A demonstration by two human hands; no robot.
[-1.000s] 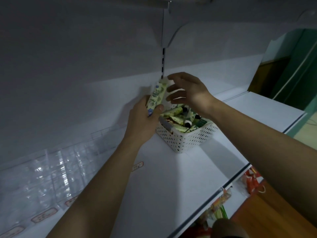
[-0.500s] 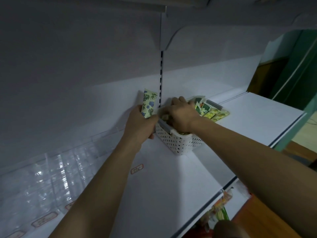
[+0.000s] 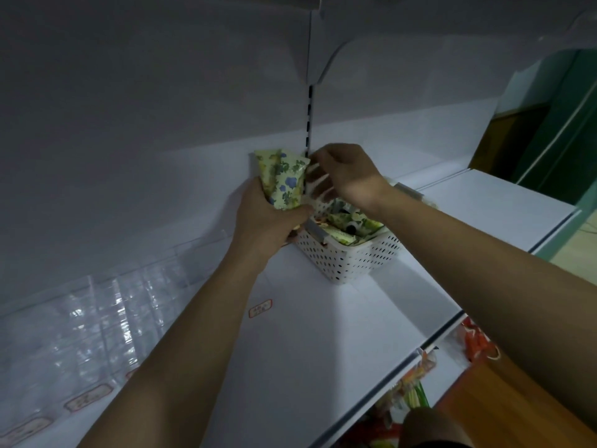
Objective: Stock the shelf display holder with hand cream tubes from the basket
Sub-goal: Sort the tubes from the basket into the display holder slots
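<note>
A white perforated basket (image 3: 352, 263) stands on the white shelf (image 3: 323, 344) against the back wall, with several floral hand cream tubes (image 3: 350, 223) lying inside. My left hand (image 3: 268, 221) grips a small bunch of green and blue flowered tubes (image 3: 286, 182), held upright just left of the basket. Above the basket, my right hand (image 3: 349, 171) has its fingers curled and pinches the upper right corner of the front tube in that bunch. The clear acrylic display holder (image 3: 97, 321) runs along the shelf at the left, its slots showing no tubes.
Small red-framed price labels (image 3: 260, 308) sit on the shelf and along the holder's front. A slotted upright (image 3: 309, 118) runs up the back wall. Colourful goods (image 3: 416, 383) hang below the shelf edge, and a green door (image 3: 562, 124) is at the far right.
My right hand has come up out of the basket to the tubes in my left hand. The left hand's bunch has grown from one tube to more.
</note>
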